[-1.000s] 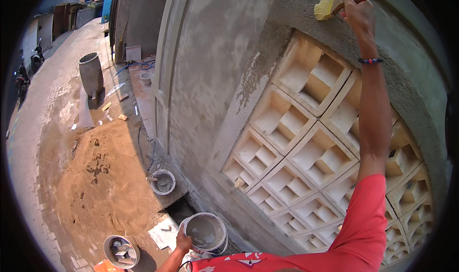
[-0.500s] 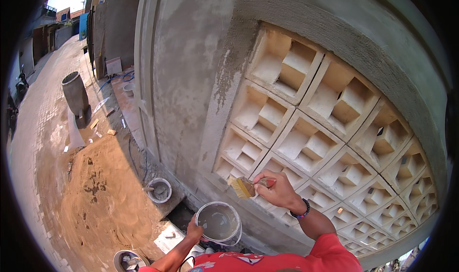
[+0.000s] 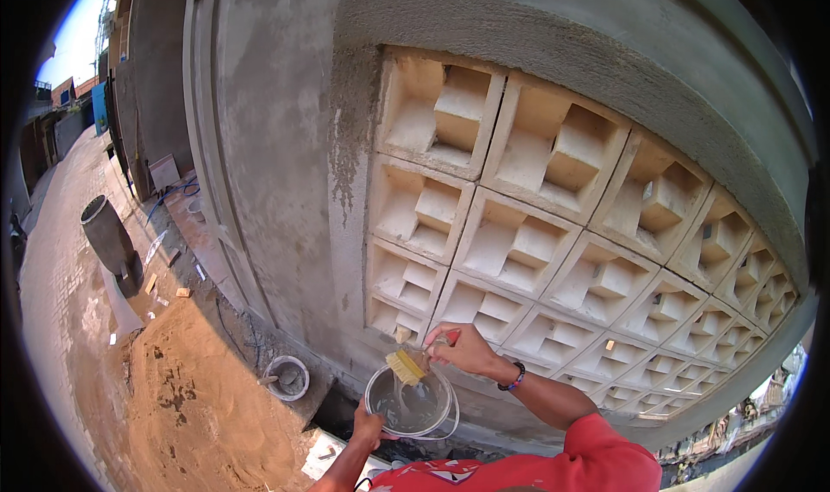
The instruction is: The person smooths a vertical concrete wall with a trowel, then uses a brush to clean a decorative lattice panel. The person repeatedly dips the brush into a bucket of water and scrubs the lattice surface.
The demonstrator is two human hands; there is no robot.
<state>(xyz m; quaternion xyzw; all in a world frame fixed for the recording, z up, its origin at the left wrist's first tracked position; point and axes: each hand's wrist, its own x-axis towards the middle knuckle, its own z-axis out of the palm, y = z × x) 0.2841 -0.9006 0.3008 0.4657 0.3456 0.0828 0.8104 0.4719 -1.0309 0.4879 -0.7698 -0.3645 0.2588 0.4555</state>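
Facing a grey rendered wall [image 3: 268, 146] with a grid of cream ventilation blocks [image 3: 553, 233] on its right. Sand pile [image 3: 181, 397] lies down left, a small grey bucket [image 3: 285, 377] at its edge. My left hand [image 3: 370, 424] clasps the near rim of a clear water pail [image 3: 411, 403]. My right hand [image 3: 462, 349] grips a yellow-bristled brush [image 3: 405, 367], bristles over the pail's far rim.
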